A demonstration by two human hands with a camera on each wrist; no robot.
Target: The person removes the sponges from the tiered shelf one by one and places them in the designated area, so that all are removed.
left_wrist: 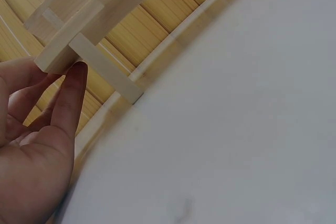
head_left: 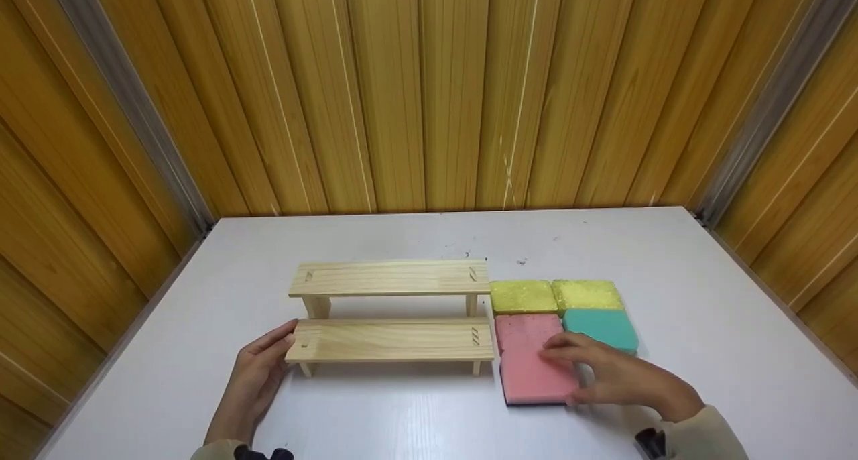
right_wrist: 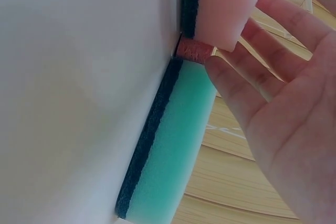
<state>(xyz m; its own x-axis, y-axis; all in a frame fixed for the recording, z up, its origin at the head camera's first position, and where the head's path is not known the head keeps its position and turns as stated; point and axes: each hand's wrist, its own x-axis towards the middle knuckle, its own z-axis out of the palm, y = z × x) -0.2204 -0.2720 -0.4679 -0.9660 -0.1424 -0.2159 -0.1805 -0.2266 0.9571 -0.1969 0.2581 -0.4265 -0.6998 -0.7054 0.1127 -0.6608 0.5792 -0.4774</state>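
My left hand (head_left: 258, 366) pinches the left end of the front wooden bench (head_left: 395, 340), its thumb against the underside of the seat in the left wrist view. That bench stands upright in front of a second wooden bench (head_left: 389, 279). My right hand (head_left: 617, 373) reaches over the front pink sponge (head_left: 533, 377), its fingers loosely extended and touching the sponge's right side. Another pink sponge (head_left: 526, 324) lies just behind that one. To the right is a green sponge (head_left: 600, 329), whose dark scouring layer (right_wrist: 149, 140) shows in the right wrist view.
Two yellow sponges (head_left: 523, 296) lie side by side behind the pink and green ones, close to the rear bench's right end. Everything stands on a white table (head_left: 402, 420). Wood-patterned panels (head_left: 449, 98) rise behind the table and on both sides.
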